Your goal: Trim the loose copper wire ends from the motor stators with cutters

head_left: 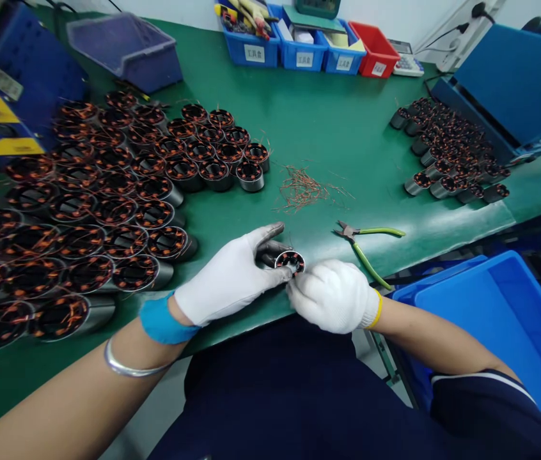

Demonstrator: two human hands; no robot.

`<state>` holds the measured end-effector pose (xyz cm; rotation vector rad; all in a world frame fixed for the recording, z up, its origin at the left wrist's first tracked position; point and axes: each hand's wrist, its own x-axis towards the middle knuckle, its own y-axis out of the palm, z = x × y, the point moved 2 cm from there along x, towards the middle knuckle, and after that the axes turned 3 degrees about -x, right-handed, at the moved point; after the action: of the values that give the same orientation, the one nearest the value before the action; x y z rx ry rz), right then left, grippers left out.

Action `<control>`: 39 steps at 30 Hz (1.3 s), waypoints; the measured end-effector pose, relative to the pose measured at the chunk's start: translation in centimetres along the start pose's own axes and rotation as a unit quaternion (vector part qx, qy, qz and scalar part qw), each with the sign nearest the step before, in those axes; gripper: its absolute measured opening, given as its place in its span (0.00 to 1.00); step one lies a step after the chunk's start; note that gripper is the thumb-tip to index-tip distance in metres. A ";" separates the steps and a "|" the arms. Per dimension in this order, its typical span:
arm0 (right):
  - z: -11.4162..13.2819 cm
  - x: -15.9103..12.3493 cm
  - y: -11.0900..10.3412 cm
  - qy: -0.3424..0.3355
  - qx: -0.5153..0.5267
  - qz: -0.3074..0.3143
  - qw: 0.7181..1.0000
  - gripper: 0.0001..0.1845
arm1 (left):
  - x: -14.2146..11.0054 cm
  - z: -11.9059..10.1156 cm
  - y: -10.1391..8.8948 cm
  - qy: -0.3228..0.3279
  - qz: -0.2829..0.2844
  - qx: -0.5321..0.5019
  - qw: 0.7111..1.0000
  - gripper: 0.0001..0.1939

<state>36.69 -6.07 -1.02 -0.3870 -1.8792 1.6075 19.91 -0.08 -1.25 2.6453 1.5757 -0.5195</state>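
A small round motor stator (290, 260), with a metal rim and copper windings inside, is held near the table's front edge. My left hand (239, 268), in a white glove with dark fingertips, grips it from the left side. At its right side, my right hand (335, 294), in a white knit glove with a yellow cuff, has its fingers curled in against the rim. Whatever those right fingertips pinch is too small or hidden to make out. Green-handled cutting pliers (354, 239) lie spread on the table beyond my right hand. A loose heap of copper wire clippings (304, 190) lies ahead of the stator.
Many stators (121, 239) crowd the left side, and another group (453, 153) stands at the right. Blue boxes (254, 54), a red box (373, 51) and a purple bin (126, 51) line the back. Large blue trays (501, 319) sit below the table's right edge.
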 end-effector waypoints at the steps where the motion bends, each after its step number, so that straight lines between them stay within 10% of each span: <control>1: 0.1 -0.3 -0.3 -0.037 0.018 -0.008 0.999 0.13 | 0.0 -0.1 0.0 0.000 -0.003 0.006 1.000 0.43; 5: -1.7 -2.7 -2.2 -0.147 0.089 -0.011 0.985 0.12 | 0.3 0.1 -0.2 -0.006 -0.007 -0.002 1.000 0.45; 8: -6.1 -5.2 -2.9 0.080 0.052 0.024 0.995 0.35 | 0.6 0.5 -0.1 -0.002 0.021 -0.090 0.996 0.49; 10: -8.9 -7.5 -2.9 0.252 -0.004 0.069 0.965 0.63 | 0.8 0.6 0.0 0.002 0.031 -0.143 0.989 0.48; 12: -10.4 -9.7 -2.6 0.313 -0.021 0.138 0.939 0.69 | 0.9 0.6 0.2 0.004 0.033 -0.169 0.985 0.45; 18: -10.4 -11.9 -3.9 0.283 -0.003 0.202 0.938 0.46 | 1.5 0.5 0.7 0.027 0.034 -0.161 0.986 0.42; 28: -7.4 -5.8 -4.2 0.331 -0.182 0.360 0.853 0.20 | 1.4 0.8 1.7 0.112 -0.026 -0.092 0.989 0.44; 39: -8.1 -7.1 -3.2 0.276 -0.131 0.241 0.921 0.18 | 0.9 0.6 1.9 0.025 -0.081 -0.153 0.985 0.52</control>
<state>47.72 -4.62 0.62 -1.3561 -1.6164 1.3238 21.78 -0.40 -2.34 2.3350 1.7333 -0.1946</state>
